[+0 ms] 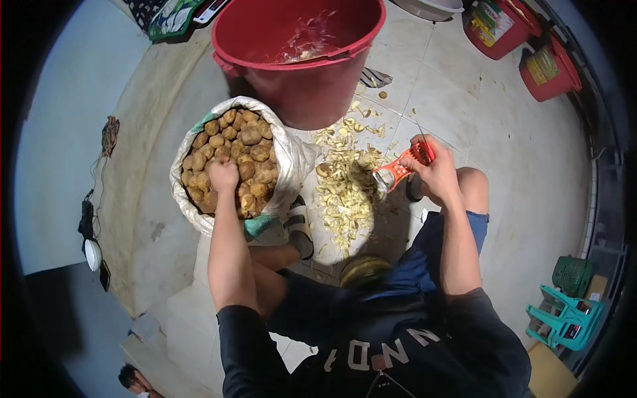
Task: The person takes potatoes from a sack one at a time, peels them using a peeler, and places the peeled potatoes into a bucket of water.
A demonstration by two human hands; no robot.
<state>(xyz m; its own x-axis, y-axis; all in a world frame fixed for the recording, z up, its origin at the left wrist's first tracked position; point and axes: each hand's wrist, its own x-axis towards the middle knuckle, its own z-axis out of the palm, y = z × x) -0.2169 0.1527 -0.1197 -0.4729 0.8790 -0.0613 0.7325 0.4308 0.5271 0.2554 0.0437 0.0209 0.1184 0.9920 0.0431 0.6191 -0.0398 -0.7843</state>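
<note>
My left hand (pixel 224 175) reaches into an open white sack (pixel 292 166) full of brown potatoes (pixel 251 135). Its fingers curl down among the potatoes, and what lies under them is hidden. On the other side, my right hand (pixel 439 174) is closed around the handle of an orange-red peeler (pixel 400 171), held above the floor near my knee. Between the hands, a pile of potato peelings (pixel 348 189) spreads over the tiles.
A large red tub (pixel 298 93) stands just beyond the sack. Two red buckets (pixel 496 30) and a pale basin (pixel 430 6) are at the far right. A turquoise plastic stool (pixel 567 318) and a green basket (pixel 572 275) sit at the right. Another person (pixel 136 381) shows at lower left.
</note>
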